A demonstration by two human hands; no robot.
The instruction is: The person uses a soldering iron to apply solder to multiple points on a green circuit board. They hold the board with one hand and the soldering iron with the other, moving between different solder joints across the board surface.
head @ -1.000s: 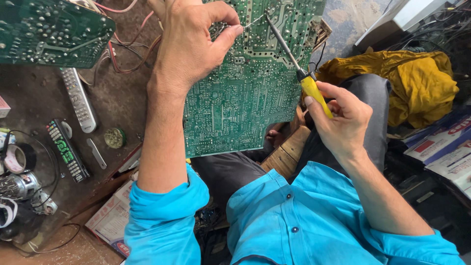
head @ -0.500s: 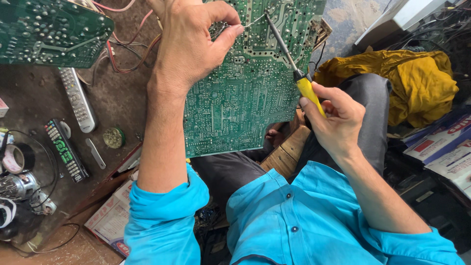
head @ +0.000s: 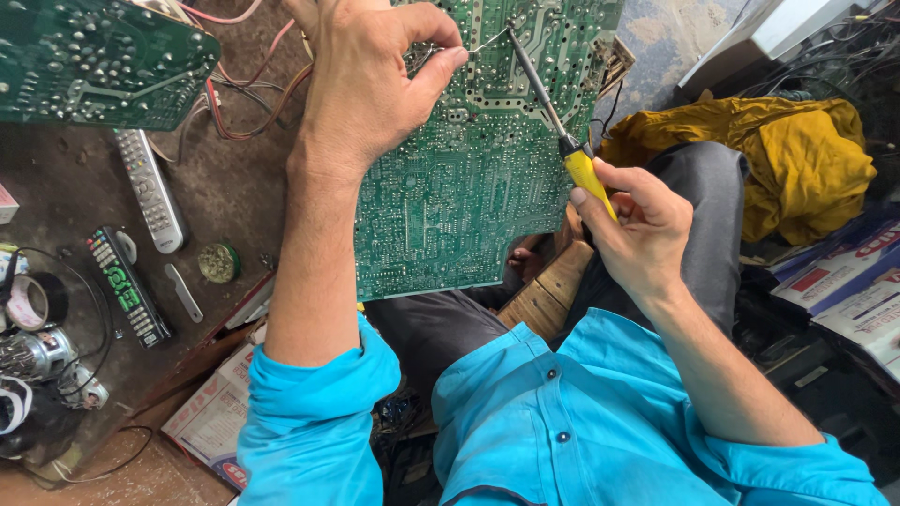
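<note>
Lying on the cluttered brown bench (head: 234,187) at far left are one roll of tape (head: 33,302), one black remote (head: 127,286) and one grey remote (head: 150,192), below a second, smaller green circuit board (head: 94,61) trailing red wires (head: 248,103). The left hand (head: 361,89) rests on the large green circuit board (head: 469,178), thumb and forefinger pinched on a thin solder wire (head: 483,42) near the board's upper edge. Its tip meets the dark shaft of a yellow-handled soldering iron (head: 562,131), grasped pen-fashion in the right hand (head: 637,230) just off the board's right edge. The board leans over the person's lap, its lower edge free. A yellow cloth (head: 797,164) and printed cartons (head: 844,281) crowd the right side.
</note>
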